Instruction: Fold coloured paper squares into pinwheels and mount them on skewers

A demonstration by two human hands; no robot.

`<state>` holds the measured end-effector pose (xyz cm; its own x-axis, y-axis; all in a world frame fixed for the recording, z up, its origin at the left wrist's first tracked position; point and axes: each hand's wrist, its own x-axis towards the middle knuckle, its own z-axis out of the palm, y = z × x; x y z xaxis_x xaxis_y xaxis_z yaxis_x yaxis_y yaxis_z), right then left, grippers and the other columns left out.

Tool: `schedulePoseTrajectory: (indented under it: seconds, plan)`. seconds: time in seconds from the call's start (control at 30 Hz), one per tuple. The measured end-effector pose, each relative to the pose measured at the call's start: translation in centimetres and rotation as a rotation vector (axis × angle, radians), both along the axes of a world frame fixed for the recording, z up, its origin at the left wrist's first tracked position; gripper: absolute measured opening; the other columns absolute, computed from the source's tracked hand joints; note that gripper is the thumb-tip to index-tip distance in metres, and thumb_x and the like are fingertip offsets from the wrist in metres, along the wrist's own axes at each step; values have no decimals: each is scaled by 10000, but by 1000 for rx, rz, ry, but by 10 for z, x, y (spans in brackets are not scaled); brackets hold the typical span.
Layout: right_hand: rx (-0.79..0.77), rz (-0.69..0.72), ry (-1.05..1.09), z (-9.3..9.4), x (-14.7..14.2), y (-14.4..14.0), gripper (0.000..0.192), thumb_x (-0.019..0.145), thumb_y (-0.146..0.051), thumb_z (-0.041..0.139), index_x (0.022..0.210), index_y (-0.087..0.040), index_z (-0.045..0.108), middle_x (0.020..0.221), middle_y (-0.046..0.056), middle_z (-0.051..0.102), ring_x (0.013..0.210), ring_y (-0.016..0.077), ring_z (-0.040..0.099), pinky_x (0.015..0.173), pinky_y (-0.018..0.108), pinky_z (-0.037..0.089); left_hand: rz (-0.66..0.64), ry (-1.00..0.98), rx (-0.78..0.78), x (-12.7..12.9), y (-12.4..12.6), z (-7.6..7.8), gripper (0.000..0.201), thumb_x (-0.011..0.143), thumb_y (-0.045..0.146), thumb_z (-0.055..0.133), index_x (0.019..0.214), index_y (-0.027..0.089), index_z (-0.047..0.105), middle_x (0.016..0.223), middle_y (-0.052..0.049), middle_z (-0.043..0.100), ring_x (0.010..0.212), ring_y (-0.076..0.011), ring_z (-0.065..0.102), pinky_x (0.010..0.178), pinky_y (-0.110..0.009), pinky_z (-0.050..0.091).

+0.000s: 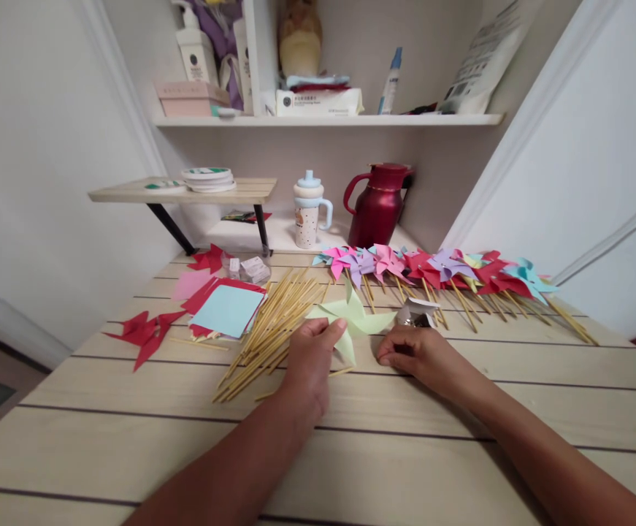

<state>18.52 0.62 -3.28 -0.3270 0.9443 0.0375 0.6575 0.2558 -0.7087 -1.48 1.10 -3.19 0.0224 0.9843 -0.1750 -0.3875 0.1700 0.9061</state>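
Note:
My left hand (313, 358) pinches a pale green paper pinwheel (355, 315) between thumb and fingers, just above the table. To the right of it, my right hand (413, 354) has its fingertips pressed together close to the tabletop. Whatever those fingertips may hold is too small to make out. Behind that hand stands a small open box (419, 308) with shiny bits inside, partly covered by the hand. A loose pile of thin wooden sticks (274, 332) lies to the left of my left hand, and one stick end shows under the pinwheel.
Finished pinwheels on sticks (388, 263) lie in a row at the back right. Stacked coloured paper squares (228, 310), a red folded paper (145, 332) and small white boxes (253, 270) are at left. A cup (307, 215) and a red jug (379, 208) stand behind, below a shelf (323, 121).

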Motion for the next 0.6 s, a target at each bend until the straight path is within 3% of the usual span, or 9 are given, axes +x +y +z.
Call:
schedulePoseTrajectory:
  seconds: [0.13,0.37,0.47,0.53,0.6]
  plan:
    - [72,-92,43,6,5,-2,180,854,-363,619,768,-220,688,798,50,692,757,227,593,682,346,456,68,20,35,-1,-1,5,203,659,343,777,677,162,685,651,9,632,598,-115,513,603,-242,369]
    - [242,-318,312,32,1,-24,258,797,-528,690,805,-271,690,863,64,676,846,284,609,765,408,471,183,45,89,0,2,14,193,631,329,779,625,174,663,597,23,585,578,-126,492,573,-244,350]
    - [337,-217,360,44,-18,-31,193,817,-476,692,778,-287,700,995,79,674,1019,314,599,898,439,460,197,94,125,0,1,17,201,647,323,765,597,174,640,565,33,539,562,-118,454,558,-243,332]
    - [354,-132,307,51,-31,-29,190,815,-465,702,753,-287,722,1252,77,606,1222,343,508,1033,474,387,187,116,148,0,0,18,195,666,324,751,611,171,644,567,31,535,566,-119,448,558,-244,333]
    - [361,-138,266,57,-40,-22,198,822,-470,693,745,-292,733,1354,59,540,1295,354,446,1077,506,342,182,124,158,-2,0,19,191,674,325,744,631,166,649,576,27,540,572,-121,451,560,-244,338]
